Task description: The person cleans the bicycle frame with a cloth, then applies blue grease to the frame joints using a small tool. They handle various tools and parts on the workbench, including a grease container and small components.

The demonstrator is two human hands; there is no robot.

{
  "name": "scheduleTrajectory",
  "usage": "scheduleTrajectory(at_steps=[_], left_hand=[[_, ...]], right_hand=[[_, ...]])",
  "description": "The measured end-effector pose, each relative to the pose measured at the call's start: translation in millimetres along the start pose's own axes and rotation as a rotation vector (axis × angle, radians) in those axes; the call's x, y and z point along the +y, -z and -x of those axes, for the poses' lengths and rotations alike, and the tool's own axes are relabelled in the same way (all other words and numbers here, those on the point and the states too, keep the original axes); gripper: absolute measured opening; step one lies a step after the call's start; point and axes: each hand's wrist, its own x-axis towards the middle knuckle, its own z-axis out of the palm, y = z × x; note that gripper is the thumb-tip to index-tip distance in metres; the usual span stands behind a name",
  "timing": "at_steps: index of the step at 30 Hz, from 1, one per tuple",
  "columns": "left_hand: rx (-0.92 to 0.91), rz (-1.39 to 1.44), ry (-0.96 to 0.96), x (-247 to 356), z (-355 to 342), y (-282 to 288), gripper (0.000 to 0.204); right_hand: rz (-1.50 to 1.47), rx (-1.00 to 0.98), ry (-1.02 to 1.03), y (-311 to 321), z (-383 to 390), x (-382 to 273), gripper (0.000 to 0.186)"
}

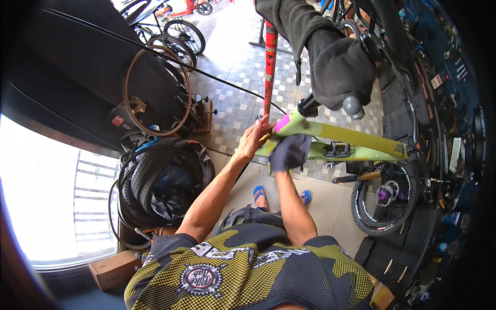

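Observation:
A yellow-green bicycle frame (361, 135) with a magenta patch lies crosswise before me. My left hand (251, 138) grips its left end near the magenta patch, the fingers reaching over the tube; their tips are partly hidden. A dark grey cloth (290, 153) covers my right hand (281, 170) and is pressed against the near side of the frame. Its fingers are hidden under the cloth. Above the frame, black fabric (338, 67) wraps a stand's clamp, with a black seatpost (309, 106) running into it. A red post (269, 67) stands beyond my left hand.
A bicycle wheel (386, 199) with a disc rotor stands at the right, before a wall of tools (457, 67). Tyres (165, 175) pile up at the left, below a bare rim (156, 90). A black cable (227, 82) crosses the upper left. Bicycles (178, 39) stand further off.

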Motion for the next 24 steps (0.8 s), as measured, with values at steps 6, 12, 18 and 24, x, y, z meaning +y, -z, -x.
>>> scheduleTrajectory(at_steps=[6,12,18,24], left_hand=[[-0.068,-0.106,-0.053,-3.7,4.8,19.2,0.075],[-0.088,-0.031,-0.021,-4.7,0.7,21.1,0.073],[-0.119,-0.055,-0.031,-1.4,-1.0,25.7,0.069],[-0.010,0.213,-0.085,-12.6,2.0,27.3,0.067]], right_hand=[[0.472,-0.246,0.120,28.1,-13.3,-48.9,0.019],[0.418,-0.847,0.158,9.6,-33.2,21.5,0.027],[-0.550,-1.016,-0.319,29.8,-43.2,58.6,0.037],[-0.076,-0.821,0.091,27.1,-51.0,40.4,0.036]])
